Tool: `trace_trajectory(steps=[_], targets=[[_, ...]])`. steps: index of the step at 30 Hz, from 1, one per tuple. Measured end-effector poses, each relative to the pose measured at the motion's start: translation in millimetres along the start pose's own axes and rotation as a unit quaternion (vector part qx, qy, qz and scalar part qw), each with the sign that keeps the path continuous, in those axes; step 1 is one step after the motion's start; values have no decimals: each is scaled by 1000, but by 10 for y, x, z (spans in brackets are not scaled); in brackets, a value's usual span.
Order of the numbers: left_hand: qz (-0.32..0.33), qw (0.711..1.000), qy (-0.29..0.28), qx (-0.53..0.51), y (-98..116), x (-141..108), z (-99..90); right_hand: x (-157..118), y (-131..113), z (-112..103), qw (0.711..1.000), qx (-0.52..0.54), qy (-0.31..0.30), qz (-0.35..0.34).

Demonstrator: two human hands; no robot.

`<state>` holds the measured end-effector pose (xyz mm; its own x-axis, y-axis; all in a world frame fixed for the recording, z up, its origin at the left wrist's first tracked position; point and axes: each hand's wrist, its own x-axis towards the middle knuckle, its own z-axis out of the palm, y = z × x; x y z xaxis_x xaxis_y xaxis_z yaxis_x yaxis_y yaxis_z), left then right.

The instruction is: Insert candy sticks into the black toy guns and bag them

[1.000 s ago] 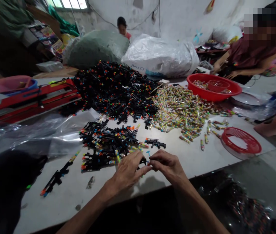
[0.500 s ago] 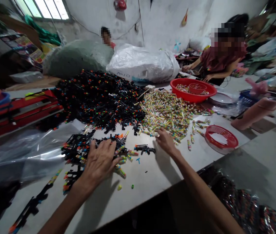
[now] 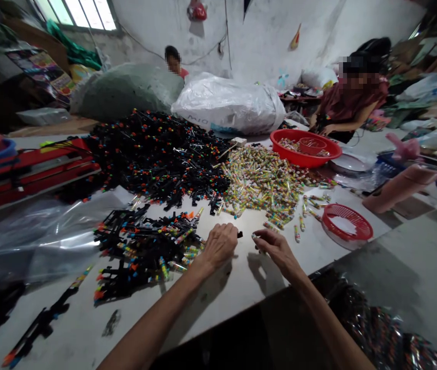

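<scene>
My left hand [image 3: 219, 246] is closed over a small black toy gun [image 3: 240, 234], of which only one dark end sticks out past the fingers. Just to the right, my right hand [image 3: 278, 251] pinches a candy tube [image 3: 255, 236], mostly hidden by the fingers. A short gap separates the two hands above the white table [image 3: 218, 303]. Left of my left hand lies a small heap of toy guns [image 3: 137, 246] mixed with candy tubes. Beyond both hands spreads a pile of candy tubes [image 3: 260, 177], beside a larger mound of black toy guns [image 3: 152, 159].
A red basin [image 3: 307, 159] and a red basket [image 3: 368, 231] stand to the right. One toy gun with a tube on its end [image 3: 44, 321] lies at lower left, near clear plastic sheeting [image 3: 64, 241]. Large bags [image 3: 230, 105] line the back. Another person [image 3: 351, 103] sits at far right.
My left hand has left the small heap, moved right and picked up the toy gun from the table. My right hand has drawn back from the tube pile with a candy tube.
</scene>
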<state>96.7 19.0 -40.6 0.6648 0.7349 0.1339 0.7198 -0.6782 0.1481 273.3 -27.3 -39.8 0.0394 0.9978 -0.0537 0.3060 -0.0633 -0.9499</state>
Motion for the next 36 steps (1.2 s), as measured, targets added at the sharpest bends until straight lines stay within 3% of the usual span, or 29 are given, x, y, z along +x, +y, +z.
trace_trajectory(steps=[4, 10, 12, 15, 17, 19, 21, 25, 36], targets=[[19, 1000, 4, -17, 42, -180, -161, -172, -109, 37, 984, 172, -27, 35], [25, 993, 23, -110, 169, -426, -169, -262, -247, 181, 980, 187, -60, 24], [6, 986, 20, -168, 218, -473, -179, -316, -235, 265, 981, 189, -28, 25], [-16, 968, 26, -250, 295, -530, -199, -404, -203, 406, 977, 194, 81, 19], [-28, 963, 39, -267, 318, -565, -208, -441, -205, 451, 975, 188, 118, 7], [-44, 969, 43, -240, 301, -595, -220, -454, -234, 427, 980, 177, 88, 10], [-48, 979, 35, -197, 254, -620, -241, -446, -278, 346, 985, 173, 14, 25], [-4, 990, 9, -143, 169, -658, -294, -423, -344, 186, 982, 155, -108, 16], [48, 994, 2, -99, 142, -745, -267, -508, -363, 208, 991, 34, -132, -18]])
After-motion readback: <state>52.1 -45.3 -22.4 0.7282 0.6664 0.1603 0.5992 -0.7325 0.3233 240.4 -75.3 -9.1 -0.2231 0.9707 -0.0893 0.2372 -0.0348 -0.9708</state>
